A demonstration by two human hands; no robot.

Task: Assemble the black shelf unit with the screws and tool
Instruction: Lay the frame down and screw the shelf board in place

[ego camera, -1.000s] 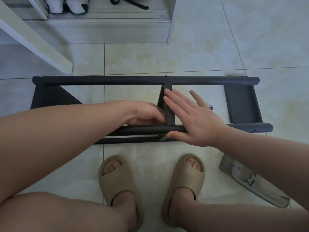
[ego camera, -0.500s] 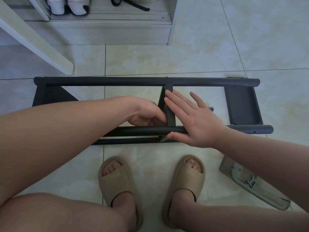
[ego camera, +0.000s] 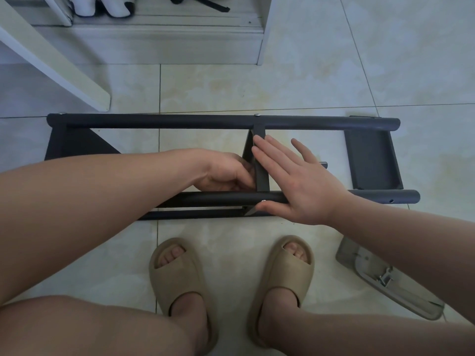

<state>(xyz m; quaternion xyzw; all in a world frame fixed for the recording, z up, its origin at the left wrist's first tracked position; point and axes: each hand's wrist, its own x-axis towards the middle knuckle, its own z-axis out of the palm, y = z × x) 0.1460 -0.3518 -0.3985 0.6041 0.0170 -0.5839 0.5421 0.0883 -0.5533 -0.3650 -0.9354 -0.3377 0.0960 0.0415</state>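
Observation:
The black shelf unit [ego camera: 180, 123] lies on its side on the tiled floor, its two long round tubes running left to right. A flat middle panel [ego camera: 262, 176] joins the far tube to the near tube [ego camera: 218, 197]. A silver screw head [ego camera: 263, 200] shows on the near tube at that joint. My left hand [ego camera: 223, 173] is curled against the panel's left face and grips it; its fingertips are hidden. My right hand [ego camera: 295, 183] lies flat with straight fingers, pressing on the panel's right edge and the near tube.
An end panel [ego camera: 370, 160] closes the frame on the right. A grey plastic pack [ego camera: 385, 281] with small metal hardware lies on the floor at the lower right. My feet in tan sandals [ego camera: 180, 273] stand just in front of the frame. A white cabinet [ego camera: 164, 44] and a slanted white board [ego camera: 51, 60] are behind.
My left hand has shifted slightly toward the middle panel. My right hand and the frame have stayed in place.

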